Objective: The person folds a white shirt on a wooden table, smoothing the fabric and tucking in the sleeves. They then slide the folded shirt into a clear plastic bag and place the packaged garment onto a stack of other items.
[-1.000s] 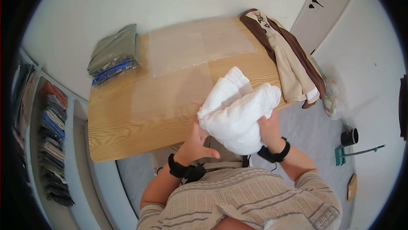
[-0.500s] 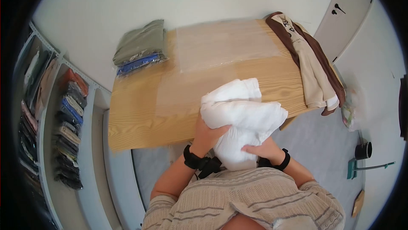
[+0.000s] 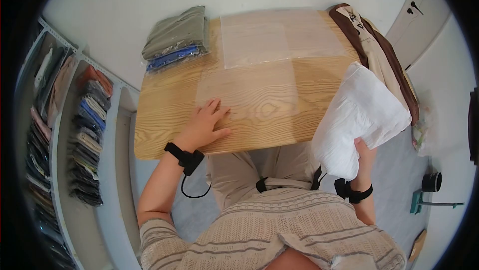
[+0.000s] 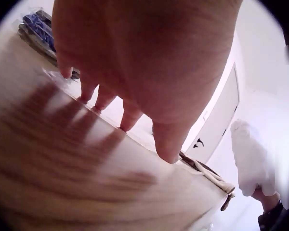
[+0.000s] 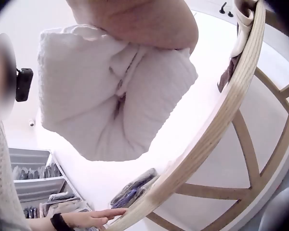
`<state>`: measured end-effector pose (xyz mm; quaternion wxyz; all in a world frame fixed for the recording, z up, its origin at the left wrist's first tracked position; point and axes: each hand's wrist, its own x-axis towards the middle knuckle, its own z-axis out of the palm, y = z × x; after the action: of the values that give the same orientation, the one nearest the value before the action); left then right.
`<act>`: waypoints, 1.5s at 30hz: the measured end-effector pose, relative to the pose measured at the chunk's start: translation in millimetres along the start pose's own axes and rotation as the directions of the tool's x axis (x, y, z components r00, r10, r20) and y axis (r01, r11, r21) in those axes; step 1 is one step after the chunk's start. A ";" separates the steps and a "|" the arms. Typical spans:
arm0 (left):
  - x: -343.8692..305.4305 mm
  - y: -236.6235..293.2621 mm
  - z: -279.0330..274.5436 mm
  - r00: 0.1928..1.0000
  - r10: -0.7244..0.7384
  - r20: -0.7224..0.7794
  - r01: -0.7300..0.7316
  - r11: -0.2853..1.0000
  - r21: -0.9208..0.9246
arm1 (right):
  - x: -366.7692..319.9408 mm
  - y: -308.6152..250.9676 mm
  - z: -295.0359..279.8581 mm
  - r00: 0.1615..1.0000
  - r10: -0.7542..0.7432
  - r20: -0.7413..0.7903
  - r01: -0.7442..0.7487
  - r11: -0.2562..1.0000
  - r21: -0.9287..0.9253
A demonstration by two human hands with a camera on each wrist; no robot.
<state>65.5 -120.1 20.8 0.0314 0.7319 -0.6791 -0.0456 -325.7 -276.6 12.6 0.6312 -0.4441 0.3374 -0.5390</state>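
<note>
My right hand [image 3: 367,156] holds a folded white garment [image 3: 360,113] up off the table at the right, its thumb over the near edge. In the right wrist view the bundle's underside shows, gathered into a crease in the middle. My left hand [image 3: 202,126] lies with fingers spread at the near left part of a clear plastic bag [image 3: 259,83], which is flat on the wooden table [image 3: 164,125]. The left wrist view shows the fingertips [image 4: 124,128] down on this surface, the palm arched above it.
More clear bags [image 3: 259,35] lie flat at the back of the table. A stack of bagged clothes [image 3: 175,35], olive over blue, sits back left. A brown and beige garment [image 3: 376,53] drapes along the right edge. A shelf of bagged clothes [image 3: 90,135] stands left.
My left hand has let go of the white garment and moved left onto the table, fingers spread. The right hand has carried the garment to the right, away from my body.
</note>
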 end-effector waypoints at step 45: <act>47.2 77.9 -25.7 0.842 -0.084 -0.533 -0.055 0.969 -0.240 | 12.9 -31.3 62.9 0.795 0.101 0.598 0.400 0.654 -0.642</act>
<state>-5.5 -173.5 53.7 0.3110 0.7107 -0.6262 0.0783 -278.2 -277.6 65.9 0.4163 -0.8321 0.2749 -0.2422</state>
